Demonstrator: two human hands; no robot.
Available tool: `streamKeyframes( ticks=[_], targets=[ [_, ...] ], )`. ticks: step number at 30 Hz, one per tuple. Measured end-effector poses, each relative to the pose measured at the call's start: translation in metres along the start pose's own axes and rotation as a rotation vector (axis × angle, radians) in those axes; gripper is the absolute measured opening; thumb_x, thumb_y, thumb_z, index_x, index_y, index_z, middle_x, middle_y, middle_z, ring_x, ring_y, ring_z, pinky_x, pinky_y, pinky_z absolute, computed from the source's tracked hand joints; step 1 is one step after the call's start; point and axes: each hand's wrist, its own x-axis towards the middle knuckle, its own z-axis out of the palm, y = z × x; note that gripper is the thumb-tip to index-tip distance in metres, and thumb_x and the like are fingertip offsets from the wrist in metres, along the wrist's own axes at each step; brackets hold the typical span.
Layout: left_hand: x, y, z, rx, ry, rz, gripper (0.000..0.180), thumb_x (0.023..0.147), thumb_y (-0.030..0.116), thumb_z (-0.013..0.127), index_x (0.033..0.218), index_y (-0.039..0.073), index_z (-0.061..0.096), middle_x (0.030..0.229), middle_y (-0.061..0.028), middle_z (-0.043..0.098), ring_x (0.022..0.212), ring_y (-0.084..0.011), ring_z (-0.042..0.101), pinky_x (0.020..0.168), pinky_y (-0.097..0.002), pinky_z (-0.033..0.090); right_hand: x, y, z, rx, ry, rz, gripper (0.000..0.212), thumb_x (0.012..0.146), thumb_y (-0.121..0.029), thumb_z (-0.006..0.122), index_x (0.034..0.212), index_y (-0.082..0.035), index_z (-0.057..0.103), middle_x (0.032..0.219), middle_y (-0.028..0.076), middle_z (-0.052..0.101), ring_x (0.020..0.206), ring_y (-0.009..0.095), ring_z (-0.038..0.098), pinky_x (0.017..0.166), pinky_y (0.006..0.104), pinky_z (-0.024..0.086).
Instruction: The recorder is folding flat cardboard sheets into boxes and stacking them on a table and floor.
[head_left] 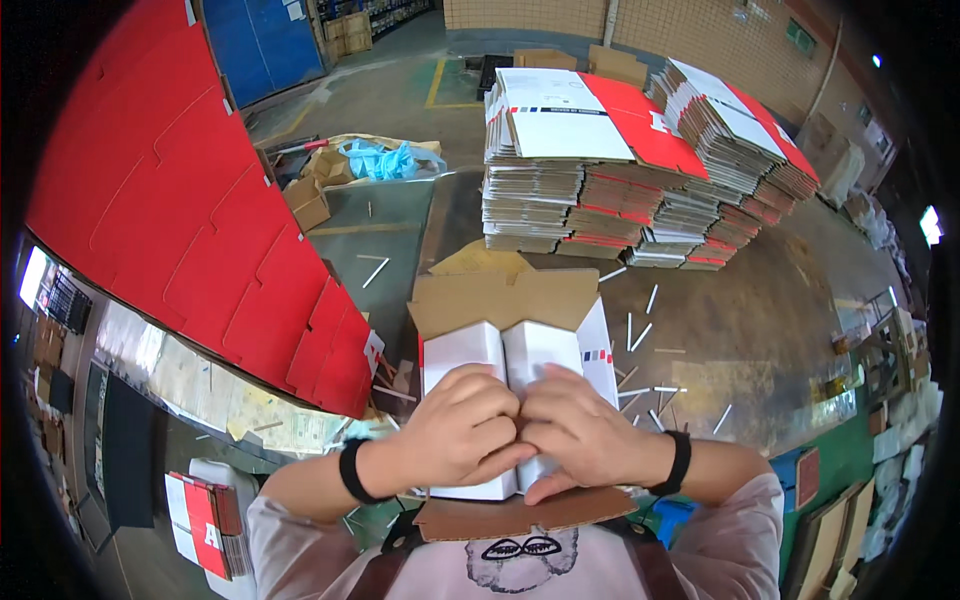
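Note:
An open cardboard carton (515, 290) stands upright in front of me, its brown flaps folded out at the far and near ends. Two white boxes or panels lie side by side inside it: the left white one (455, 352) and the right white one (553, 347), with a narrow gap between. My left hand (458, 424) rests over the left one with curled fingers. From the other side my right hand (578, 428) meets it at the gap, also with bent fingers and its thumb stretched toward me. The fingertips are hidden, so what they grip cannot be made out.
A tall stack of red cartons (200, 220) rises on the left. Flat white-and-red cartons (570, 115) are piled ahead on the right. White and brown strips (640, 335) litter the floor. Blue plastic (380, 160) lies far left, and more folded cartons (205, 520) sit near left.

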Motion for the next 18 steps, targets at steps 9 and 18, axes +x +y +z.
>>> streamKeyframes(
  ticks=[9,18],
  targets=[
    [-0.001,0.017,0.017,0.309,-0.298,-0.284,0.061,0.086,0.041,0.062,0.134,0.005,0.050,0.146,-0.0147,0.043,0.137,-0.0294,0.038,0.114,-0.0507,0.024,0.093,0.019,-0.080,-0.519,0.087,0.067,0.047,0.074,-0.020,0.075,0.113,-0.003,0.057,0.095,0.011,0.063,0.093,0.037,0.062,0.079,0.0445,0.052],
    [-0.023,0.018,0.022,-0.286,-0.318,-0.075,0.034,0.092,0.018,0.053,0.121,0.001,0.061,0.135,-0.0149,0.055,0.129,-0.0282,0.049,0.111,-0.0383,0.038,0.067,0.007,-0.022,-0.644,-0.201,0.037,0.065,0.080,-0.020,0.069,0.134,0.005,0.043,0.126,0.020,0.058,0.120,0.034,0.055,0.099,0.0426,0.045]
  ],
)
